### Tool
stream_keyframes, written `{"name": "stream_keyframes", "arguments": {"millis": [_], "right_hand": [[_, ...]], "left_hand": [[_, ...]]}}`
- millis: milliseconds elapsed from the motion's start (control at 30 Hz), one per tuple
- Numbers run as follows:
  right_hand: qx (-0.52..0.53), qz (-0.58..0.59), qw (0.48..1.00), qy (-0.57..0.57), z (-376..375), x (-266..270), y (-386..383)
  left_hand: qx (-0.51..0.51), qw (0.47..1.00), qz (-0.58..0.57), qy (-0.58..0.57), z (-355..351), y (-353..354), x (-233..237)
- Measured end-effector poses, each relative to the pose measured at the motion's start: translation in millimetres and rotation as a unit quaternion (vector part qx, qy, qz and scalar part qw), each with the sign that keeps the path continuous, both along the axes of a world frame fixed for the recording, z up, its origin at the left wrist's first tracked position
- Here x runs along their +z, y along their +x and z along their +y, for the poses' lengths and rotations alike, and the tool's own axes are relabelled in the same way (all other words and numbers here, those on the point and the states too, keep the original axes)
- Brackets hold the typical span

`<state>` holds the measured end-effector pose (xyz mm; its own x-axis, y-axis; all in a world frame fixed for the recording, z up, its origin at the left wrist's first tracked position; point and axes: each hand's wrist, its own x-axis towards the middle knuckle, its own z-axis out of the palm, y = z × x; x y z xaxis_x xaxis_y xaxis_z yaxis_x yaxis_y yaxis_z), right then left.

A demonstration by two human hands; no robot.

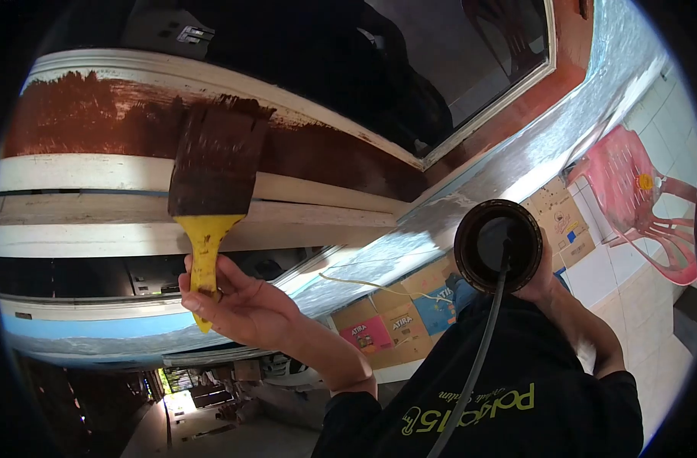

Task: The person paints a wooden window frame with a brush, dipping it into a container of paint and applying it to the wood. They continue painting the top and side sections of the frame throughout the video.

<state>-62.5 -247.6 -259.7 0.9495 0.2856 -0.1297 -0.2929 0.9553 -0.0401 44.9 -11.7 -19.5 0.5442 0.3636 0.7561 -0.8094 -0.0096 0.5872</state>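
My left hand (pixel 253 305) is closed around the yellow handle of a wide paintbrush (pixel 205 237). The brush's bristles (pixel 218 156) are coated in dark brown paint and point up, with their tips overlapping a wooden frame rail (pixel 348 159) partly covered in reddish-brown paint. A ragged paint edge runs along the rail's pale upper part. On the right, my right hand (pixel 544 276) grips the side of a round paint can (pixel 463 252). Dark paint sits inside the can, and most of that hand's fingers are hidden behind it.
Dark window glass (pixel 302 61) lies above the rail, with pale slats (pixel 81 174) below it. Printed cardboard (pixel 400 327) covers part of the floor along the wall. A red plastic chair (pixel 619 179) stands at right. A grey cord (pixel 470 374) crosses in front of my shirt.
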Motion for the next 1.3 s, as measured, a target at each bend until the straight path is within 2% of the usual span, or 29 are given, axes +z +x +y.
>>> {"name": "stream_keyframes", "arguments": {"millis": [233,533,767,967,1167,1300], "right_hand": [[-0.002,-0.022,1.0,0.016,2,-4,0],[-0.008,-0.016,1.0,0.015,-2,-8,0],[0.005,-0.018,0.999,0.033,-2,0,1],[0.006,-0.012,0.999,0.037,-5,-6,0],[0.004,-0.023,0.999,0.038,-2,0,2],[-0.007,-0.025,0.999,0.037,-1,-3,2]], "left_hand": [[-0.025,0.999,-0.001,-0.022,-6,-1,0],[0.005,1.0,0.006,-0.018,2,0,-4],[-0.078,0.997,-0.003,-0.004,0,6,-2],[-0.009,1.0,-0.004,-0.021,6,0,-3],[-0.043,0.999,-0.006,-0.032,-7,4,3],[-0.023,1.0,-0.004,-0.007,-5,6,1]]}}
